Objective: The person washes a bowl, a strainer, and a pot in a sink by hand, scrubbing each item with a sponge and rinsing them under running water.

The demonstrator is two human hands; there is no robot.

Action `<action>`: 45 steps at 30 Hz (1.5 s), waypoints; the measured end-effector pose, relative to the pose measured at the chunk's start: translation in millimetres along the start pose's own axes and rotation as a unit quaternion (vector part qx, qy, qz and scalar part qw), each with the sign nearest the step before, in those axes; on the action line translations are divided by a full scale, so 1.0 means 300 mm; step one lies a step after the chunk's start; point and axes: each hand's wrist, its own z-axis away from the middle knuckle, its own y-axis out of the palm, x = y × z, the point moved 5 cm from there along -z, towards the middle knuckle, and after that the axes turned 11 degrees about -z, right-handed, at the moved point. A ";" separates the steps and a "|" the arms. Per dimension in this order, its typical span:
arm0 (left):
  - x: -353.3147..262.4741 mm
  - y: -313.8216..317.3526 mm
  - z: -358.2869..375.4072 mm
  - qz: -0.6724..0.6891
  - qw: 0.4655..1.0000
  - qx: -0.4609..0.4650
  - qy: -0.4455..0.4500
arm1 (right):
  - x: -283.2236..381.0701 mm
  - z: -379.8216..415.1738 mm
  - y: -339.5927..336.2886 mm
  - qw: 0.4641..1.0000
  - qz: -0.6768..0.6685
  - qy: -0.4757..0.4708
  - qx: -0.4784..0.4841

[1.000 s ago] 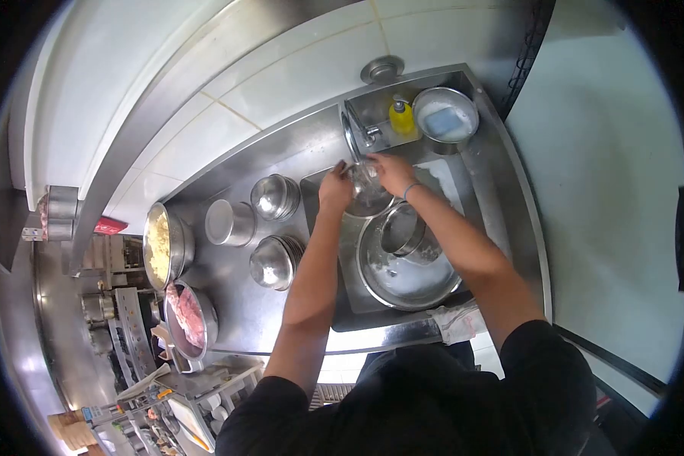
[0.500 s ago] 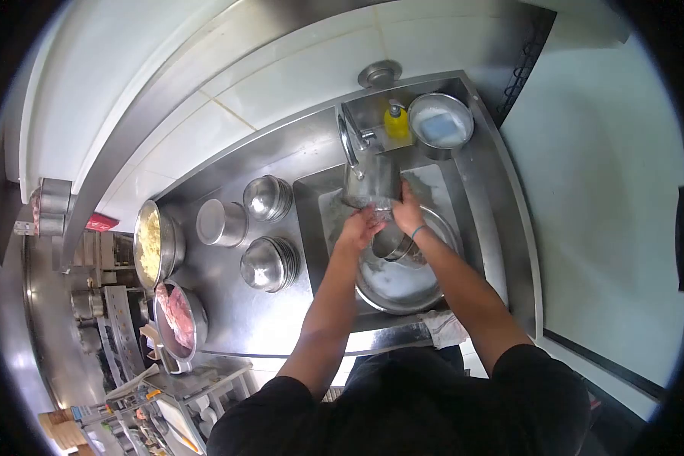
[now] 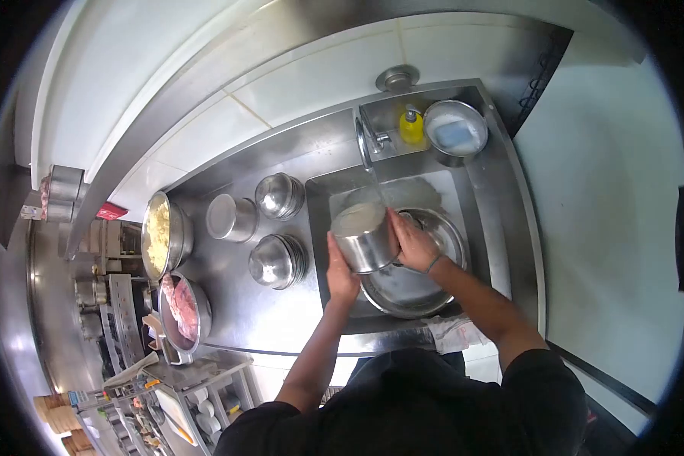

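Note:
A round steel pot (image 3: 366, 247) is held over the sink between my two hands. My left hand (image 3: 343, 272) grips its left side, and my right hand (image 3: 415, 242) is wrapped on its right side. Water runs from the faucet (image 3: 363, 140) just behind the pot. Beneath it, a large steel basin (image 3: 410, 300) with cloudy, soapy water sits in the sink (image 3: 330, 190). Part of another metal vessel shows in the basin, mostly hidden by my right hand.
Stacked steel bowls (image 3: 273, 262) and a lidded container (image 3: 230, 218) stand on the left counter. Further left are bowls of yellow food (image 3: 158, 235) and raw meat (image 3: 182, 310). A yellow soap bottle (image 3: 411, 128) and a pot with a blue sponge (image 3: 454, 135) are behind the sink.
The pot has moved from under the faucet toward me and been turned, so its round flat face points up. My hands have shifted to its sides. The camera view has shifted slightly.

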 end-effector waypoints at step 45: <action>0.136 0.379 -0.026 -0.172 0.979 0.085 0.063 | -0.612 -0.544 -0.694 0.938 0.037 0.315 -0.142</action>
